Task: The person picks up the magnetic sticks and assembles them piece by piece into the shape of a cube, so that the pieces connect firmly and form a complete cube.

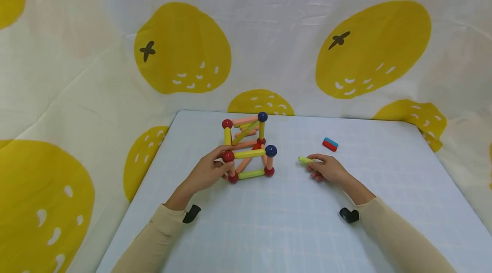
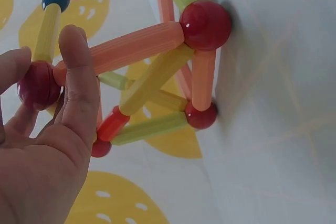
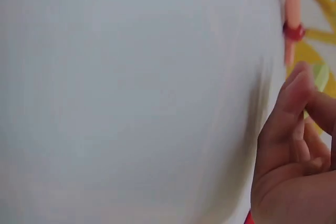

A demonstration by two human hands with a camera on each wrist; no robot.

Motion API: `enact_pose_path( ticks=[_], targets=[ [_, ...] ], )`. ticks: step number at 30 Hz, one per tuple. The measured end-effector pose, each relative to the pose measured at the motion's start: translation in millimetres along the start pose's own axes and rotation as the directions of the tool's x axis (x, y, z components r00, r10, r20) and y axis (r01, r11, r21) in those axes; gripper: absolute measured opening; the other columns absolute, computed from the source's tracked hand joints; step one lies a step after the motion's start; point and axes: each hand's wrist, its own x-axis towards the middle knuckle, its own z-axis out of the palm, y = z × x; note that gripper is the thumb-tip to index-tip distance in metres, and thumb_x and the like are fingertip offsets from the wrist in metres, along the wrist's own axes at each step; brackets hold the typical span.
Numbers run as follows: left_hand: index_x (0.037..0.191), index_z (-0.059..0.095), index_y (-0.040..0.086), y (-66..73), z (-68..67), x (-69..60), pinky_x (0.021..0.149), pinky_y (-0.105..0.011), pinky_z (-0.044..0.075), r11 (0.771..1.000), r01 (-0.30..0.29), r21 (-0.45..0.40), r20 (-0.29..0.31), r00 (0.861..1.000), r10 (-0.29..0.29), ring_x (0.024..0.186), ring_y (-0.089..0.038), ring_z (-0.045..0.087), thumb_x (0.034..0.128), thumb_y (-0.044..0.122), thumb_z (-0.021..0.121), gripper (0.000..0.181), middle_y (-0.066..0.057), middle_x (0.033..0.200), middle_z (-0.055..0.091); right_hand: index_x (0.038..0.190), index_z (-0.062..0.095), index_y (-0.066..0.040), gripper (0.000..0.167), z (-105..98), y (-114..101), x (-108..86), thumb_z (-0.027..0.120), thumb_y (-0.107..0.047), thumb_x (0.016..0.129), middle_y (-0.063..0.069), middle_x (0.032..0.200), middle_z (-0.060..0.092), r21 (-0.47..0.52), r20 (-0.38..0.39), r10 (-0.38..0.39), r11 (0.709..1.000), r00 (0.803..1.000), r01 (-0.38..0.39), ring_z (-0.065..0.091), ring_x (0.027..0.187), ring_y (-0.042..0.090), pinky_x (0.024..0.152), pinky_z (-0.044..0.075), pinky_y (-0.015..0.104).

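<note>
A box-shaped frame of coloured sticks and balls (image 1: pixel 250 153) stands on the table, left of centre in the head view. My left hand (image 1: pixel 209 170) grips its near left corner. In the left wrist view, that hand's thumb and fingers are around a red ball (image 2: pixel 38 85) and the end of an orange stick (image 2: pixel 136 44). To the right of the frame, my right hand (image 1: pixel 326 168) pinches a light green stick (image 1: pixel 305 159) between thumb and fingers, apart from the frame. Most of this stick (image 3: pixel 321 73) is hidden by the fingers in the right wrist view.
A blue stick (image 1: pixel 331 141) and a red stick (image 1: pixel 329 146) lie side by side beyond my right hand. The white table (image 1: pixel 292 230) meets a hanging cloth (image 1: pixel 269 59) with yellow fruit prints at its back and left.
</note>
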Motion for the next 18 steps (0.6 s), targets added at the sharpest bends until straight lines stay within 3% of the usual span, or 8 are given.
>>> enact_pose_path(
  ticks=[5, 11, 18],
  targets=[
    [0.143, 0.051, 0.026, 0.0, 1.0, -1.9, 0.078, -0.032, 0.061, 1.000, -0.004, 0.005, -0.018, 1.000, 0.004, 0.093, -0.038, 0.070, 0.1017, 0.017, 0.064, 0.045, -0.015, 0.098, 0.067, 0.147, 0.050, -0.007, 0.050, 31, -18, -24.4, 0.061, -0.029, 0.103, 0.008, 0.109, 0.076, 0.114, 0.130, -0.014, 0.993, 0.991, -0.001, 0.066, 0.076, 0.011, 0.069, 0.055, 0.023],
    [0.144, 0.051, 0.027, 2.9, 2.9, -1.5, 0.078, -0.031, 0.061, 1.000, 0.018, 0.012, -0.036, 0.999, -0.017, 0.094, -0.037, 0.070, 0.1018, 0.017, 0.064, 0.045, -0.012, 0.101, 0.065, 0.146, 0.050, -0.005, 0.053, 70, -47, -47.5, 0.065, -0.029, 0.101, 0.013, 0.111, 0.074, 0.204, 0.289, -0.052, 0.979, 0.956, -0.009, 0.065, 0.074, 0.011, 0.069, 0.054, 0.022],
    [0.144, 0.051, 0.024, 3.0, 5.3, -1.9, 0.076, -0.031, 0.060, 0.999, -0.003, 0.040, -0.043, 0.999, 0.005, 0.089, -0.033, 0.069, 0.1019, 0.014, 0.063, 0.045, -0.011, 0.098, 0.066, 0.144, 0.054, -0.007, 0.048, 123, -81, -51.2, 0.063, -0.029, 0.102, 0.018, 0.117, 0.073, 0.279, 0.327, -0.103, 0.960, 0.940, 0.008, 0.064, 0.071, 0.009, 0.067, 0.053, 0.021]
  ],
)
